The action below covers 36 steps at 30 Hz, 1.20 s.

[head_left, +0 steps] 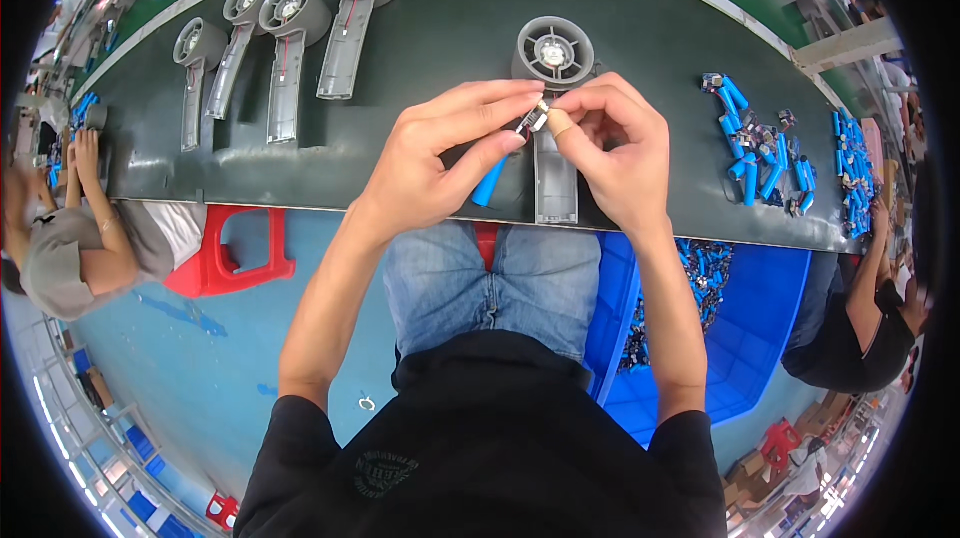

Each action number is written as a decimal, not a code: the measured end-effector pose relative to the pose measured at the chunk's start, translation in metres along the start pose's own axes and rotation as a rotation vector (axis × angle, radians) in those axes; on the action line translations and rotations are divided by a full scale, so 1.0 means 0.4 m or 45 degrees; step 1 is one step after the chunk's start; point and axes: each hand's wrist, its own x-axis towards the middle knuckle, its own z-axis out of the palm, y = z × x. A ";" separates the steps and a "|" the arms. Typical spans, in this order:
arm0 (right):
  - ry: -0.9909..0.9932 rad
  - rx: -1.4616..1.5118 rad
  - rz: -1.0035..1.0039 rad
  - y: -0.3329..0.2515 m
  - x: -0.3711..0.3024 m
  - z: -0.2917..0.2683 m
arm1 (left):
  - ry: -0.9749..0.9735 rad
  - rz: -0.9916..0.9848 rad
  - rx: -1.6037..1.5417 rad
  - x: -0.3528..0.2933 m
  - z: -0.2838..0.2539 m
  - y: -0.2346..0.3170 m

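Note:
In front of me on the table lies a grey handheld fan body, its round fan housing point(553, 50) pointing away and its hollow handle point(556, 188) toward me. Just above the handle's upper end, my left hand point(430, 143) pinches a small circuit board point(536, 118) between thumb and fingertips. A blue cylindrical battery point(488, 184) shows below the left thumb, beside the handle; its join to the board is hidden. My right hand point(618, 143) is closed, thumb and forefinger at the board's right edge. Whatever fine part sits between those fingertips is too small to make out.
Several more grey fan bodies point(290, 13) lie at the table's far left. To the right is a loose pile of blue batteries with boards point(765, 153). A blue bin point(745, 338) holding similar parts stands beside my right leg. Co-workers sit left and right; a red stool point(235, 253) is at left.

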 end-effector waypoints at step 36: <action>0.216 -0.476 -0.362 -0.013 -0.036 0.012 | 0.012 -0.014 0.159 -0.012 -0.012 0.015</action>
